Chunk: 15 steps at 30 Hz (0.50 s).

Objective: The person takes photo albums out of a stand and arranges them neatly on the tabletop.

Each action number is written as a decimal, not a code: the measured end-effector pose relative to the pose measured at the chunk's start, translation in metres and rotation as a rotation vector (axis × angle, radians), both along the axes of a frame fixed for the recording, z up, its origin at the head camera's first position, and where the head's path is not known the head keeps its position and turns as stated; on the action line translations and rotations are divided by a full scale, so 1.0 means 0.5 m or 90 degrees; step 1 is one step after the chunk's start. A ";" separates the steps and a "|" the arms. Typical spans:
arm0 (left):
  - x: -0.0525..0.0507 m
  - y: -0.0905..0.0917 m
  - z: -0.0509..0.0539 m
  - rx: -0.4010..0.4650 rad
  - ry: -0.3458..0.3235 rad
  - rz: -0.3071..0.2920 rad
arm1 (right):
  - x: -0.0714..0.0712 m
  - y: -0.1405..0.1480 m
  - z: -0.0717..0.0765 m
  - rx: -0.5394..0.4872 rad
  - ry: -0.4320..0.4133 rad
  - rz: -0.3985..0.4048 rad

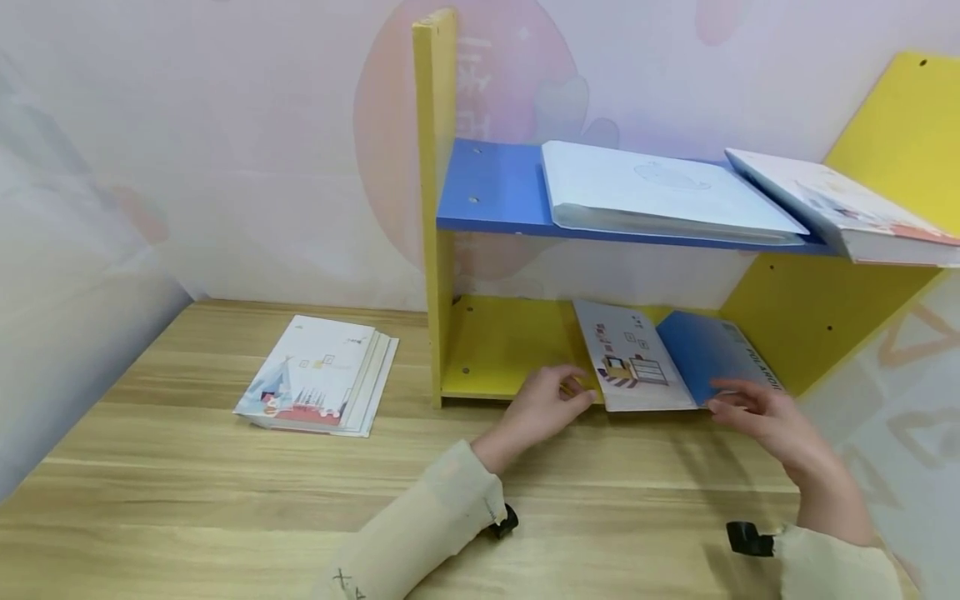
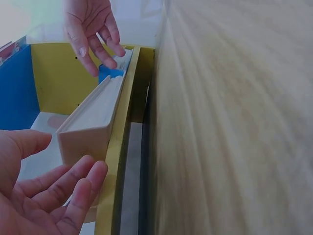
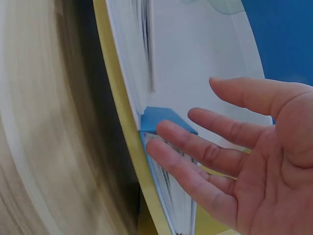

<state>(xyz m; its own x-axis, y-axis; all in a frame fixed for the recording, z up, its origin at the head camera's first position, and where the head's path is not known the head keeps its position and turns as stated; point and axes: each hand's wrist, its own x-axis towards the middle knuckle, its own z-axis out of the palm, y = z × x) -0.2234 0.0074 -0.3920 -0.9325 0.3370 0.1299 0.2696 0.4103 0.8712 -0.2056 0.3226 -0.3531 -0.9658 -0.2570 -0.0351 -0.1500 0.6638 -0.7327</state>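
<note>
On the lower yellow shelf lies a white book (image 1: 633, 358) with a drawing of furniture on its cover. A blue book (image 1: 712, 354) lies against its right side. My left hand (image 1: 551, 404) is at the shelf's front edge, just left of the white book, fingers loosely bent around nothing. In the left wrist view a gap shows between that hand and the book's end. My right hand (image 1: 768, 421) hovers by the front edge of the blue book with fingers spread. Whether its fingertips touch the book, I cannot tell.
A stack of books (image 1: 315, 375) lies on the wooden table (image 1: 187, 500), left of the shelf unit's upright yellow side panel (image 1: 435, 208). The blue upper shelf (image 1: 491, 187) overhangs the lower one. It bears a white folder-like item (image 1: 660, 187) and a thick book (image 1: 855, 204).
</note>
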 end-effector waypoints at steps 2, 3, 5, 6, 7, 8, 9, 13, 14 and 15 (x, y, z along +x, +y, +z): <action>-0.001 0.005 -0.002 0.001 -0.005 0.012 | -0.001 -0.001 -0.003 0.011 -0.002 0.004; -0.001 0.008 -0.002 0.003 -0.007 0.018 | -0.001 -0.001 -0.004 0.014 -0.003 0.005; -0.002 0.013 -0.002 0.006 -0.010 0.032 | -0.001 -0.001 -0.006 0.019 -0.003 0.006; -0.003 0.016 -0.002 0.009 -0.011 0.038 | -0.001 -0.001 -0.007 0.022 -0.004 0.005; -0.004 0.017 -0.002 0.012 -0.010 0.044 | -0.001 -0.002 -0.007 0.026 -0.004 0.005; -0.005 0.019 -0.002 0.015 -0.009 0.050 | -0.001 -0.003 -0.008 0.030 -0.004 0.004; -0.006 0.021 -0.002 0.018 -0.008 0.056 | -0.001 -0.004 -0.009 0.034 -0.005 0.005; -0.009 0.027 -0.003 0.035 0.000 0.073 | -0.002 -0.008 -0.012 0.045 -0.021 0.010; -0.010 0.028 -0.003 0.038 0.001 0.075 | -0.002 -0.009 -0.013 0.044 -0.026 0.012; -0.010 0.029 -0.003 0.041 0.002 0.077 | -0.003 -0.010 -0.014 0.047 -0.030 0.014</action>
<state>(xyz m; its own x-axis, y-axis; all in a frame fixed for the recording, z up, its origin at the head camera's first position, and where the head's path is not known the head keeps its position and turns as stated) -0.2284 0.0219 -0.3936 -0.9652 0.2138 0.1508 0.2249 0.3835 0.8957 -0.2072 0.3179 -0.3599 -0.9569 -0.2728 -0.0997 -0.1314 0.7127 -0.6890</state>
